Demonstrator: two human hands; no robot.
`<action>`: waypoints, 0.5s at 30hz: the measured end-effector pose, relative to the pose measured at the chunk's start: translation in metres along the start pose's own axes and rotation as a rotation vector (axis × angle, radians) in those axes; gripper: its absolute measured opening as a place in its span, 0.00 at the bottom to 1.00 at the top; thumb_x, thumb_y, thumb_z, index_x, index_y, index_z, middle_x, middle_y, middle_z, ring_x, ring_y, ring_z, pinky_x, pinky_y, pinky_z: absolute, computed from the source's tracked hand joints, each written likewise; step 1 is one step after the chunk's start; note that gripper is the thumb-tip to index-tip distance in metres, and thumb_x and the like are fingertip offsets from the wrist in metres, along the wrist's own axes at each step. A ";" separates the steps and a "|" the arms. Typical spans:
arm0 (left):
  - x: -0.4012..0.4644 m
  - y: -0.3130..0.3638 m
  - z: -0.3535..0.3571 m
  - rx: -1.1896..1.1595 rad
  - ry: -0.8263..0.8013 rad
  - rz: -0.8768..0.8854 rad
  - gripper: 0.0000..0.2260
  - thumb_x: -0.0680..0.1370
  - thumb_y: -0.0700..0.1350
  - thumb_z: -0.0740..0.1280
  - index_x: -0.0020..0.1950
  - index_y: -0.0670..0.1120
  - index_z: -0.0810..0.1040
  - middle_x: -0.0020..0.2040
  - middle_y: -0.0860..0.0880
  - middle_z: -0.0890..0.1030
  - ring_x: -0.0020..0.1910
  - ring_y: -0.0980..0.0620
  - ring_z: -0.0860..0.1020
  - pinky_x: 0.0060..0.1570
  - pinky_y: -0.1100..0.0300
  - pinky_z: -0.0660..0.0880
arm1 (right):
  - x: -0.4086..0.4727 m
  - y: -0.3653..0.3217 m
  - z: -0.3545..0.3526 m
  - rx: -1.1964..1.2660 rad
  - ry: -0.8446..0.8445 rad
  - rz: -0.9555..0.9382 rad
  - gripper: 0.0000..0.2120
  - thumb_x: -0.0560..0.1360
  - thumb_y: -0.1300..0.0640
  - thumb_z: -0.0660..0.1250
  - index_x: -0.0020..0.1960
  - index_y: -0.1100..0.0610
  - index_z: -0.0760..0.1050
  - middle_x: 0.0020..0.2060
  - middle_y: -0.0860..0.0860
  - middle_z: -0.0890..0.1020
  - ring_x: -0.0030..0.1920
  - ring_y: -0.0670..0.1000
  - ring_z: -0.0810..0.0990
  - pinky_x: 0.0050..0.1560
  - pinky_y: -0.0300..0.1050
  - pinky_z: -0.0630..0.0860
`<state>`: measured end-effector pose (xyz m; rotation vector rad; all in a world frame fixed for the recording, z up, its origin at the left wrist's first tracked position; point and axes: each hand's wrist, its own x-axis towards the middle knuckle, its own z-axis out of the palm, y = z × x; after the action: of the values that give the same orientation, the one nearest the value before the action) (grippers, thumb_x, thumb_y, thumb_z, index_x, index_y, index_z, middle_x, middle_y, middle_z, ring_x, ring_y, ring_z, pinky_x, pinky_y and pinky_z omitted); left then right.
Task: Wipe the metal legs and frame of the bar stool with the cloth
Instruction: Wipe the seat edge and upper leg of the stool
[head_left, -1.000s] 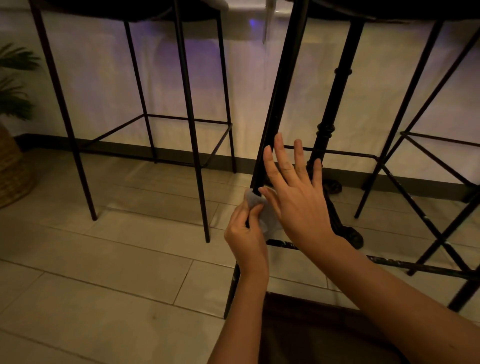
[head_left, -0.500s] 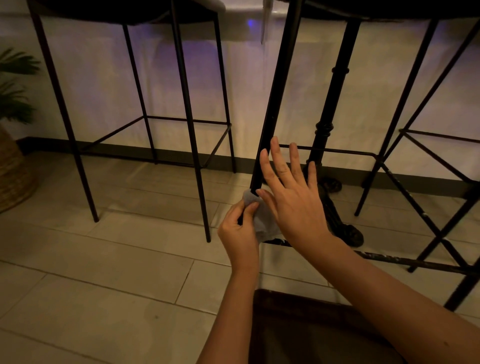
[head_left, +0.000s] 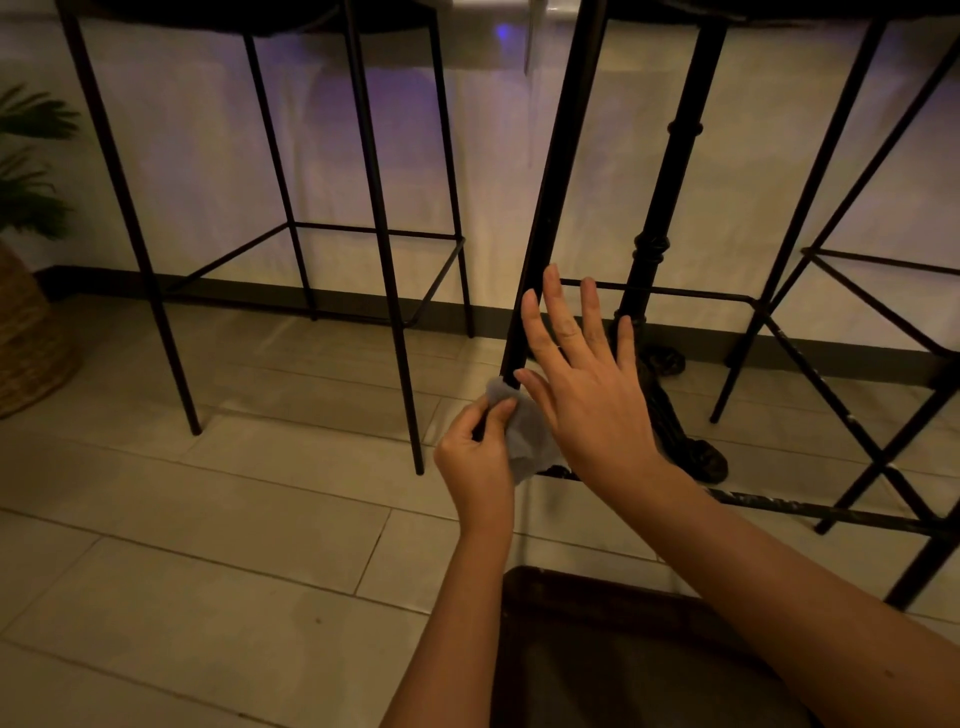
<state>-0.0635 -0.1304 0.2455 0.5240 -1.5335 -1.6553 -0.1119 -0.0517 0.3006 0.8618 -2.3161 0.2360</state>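
Your left hand (head_left: 475, 462) pinches the cloth (head_left: 524, 436) around the stool leg (head_left: 550, 208) to wipe it, while your right hand (head_left: 587, 384), fingers spread, steadies it.

dim warm light, faint purple glow, wide-angle edge bending

1. A bar or café seating area: tall black metal bar stools (head_left: 270, 228) stand in a row against a pale counter front (head_left: 208, 156).
2. An ornate cast-iron table pedestal (head_left: 662, 218) rises between the stools.
3. Pale plank-style floor tiles (head_left: 208, 519), a potted plant (head_left: 31, 161) in a woven basket (head_left: 26, 338), dim warm lighting.
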 end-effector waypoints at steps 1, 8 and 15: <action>0.002 0.004 0.002 -0.011 -0.008 0.020 0.08 0.74 0.40 0.69 0.52 0.43 0.82 0.42 0.51 0.82 0.44 0.57 0.80 0.45 0.67 0.77 | 0.000 0.000 -0.001 -0.002 -0.005 -0.002 0.29 0.77 0.44 0.47 0.74 0.49 0.43 0.74 0.49 0.44 0.74 0.56 0.43 0.70 0.63 0.49; 0.005 0.011 0.003 -0.049 -0.038 0.007 0.09 0.74 0.40 0.69 0.54 0.43 0.81 0.43 0.55 0.81 0.47 0.59 0.80 0.49 0.66 0.78 | 0.000 0.000 0.000 0.015 0.000 -0.002 0.29 0.77 0.44 0.46 0.74 0.50 0.44 0.74 0.49 0.46 0.74 0.56 0.44 0.70 0.63 0.50; 0.002 -0.002 -0.001 -0.063 -0.042 -0.053 0.08 0.75 0.40 0.68 0.53 0.45 0.80 0.46 0.49 0.82 0.50 0.52 0.80 0.50 0.61 0.78 | 0.000 0.002 0.000 0.000 -0.013 -0.003 0.28 0.77 0.44 0.46 0.75 0.50 0.45 0.75 0.50 0.48 0.74 0.56 0.45 0.70 0.65 0.53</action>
<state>-0.0646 -0.1328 0.2438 0.5032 -1.5045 -1.7594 -0.1129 -0.0503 0.3008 0.8698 -2.3267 0.2297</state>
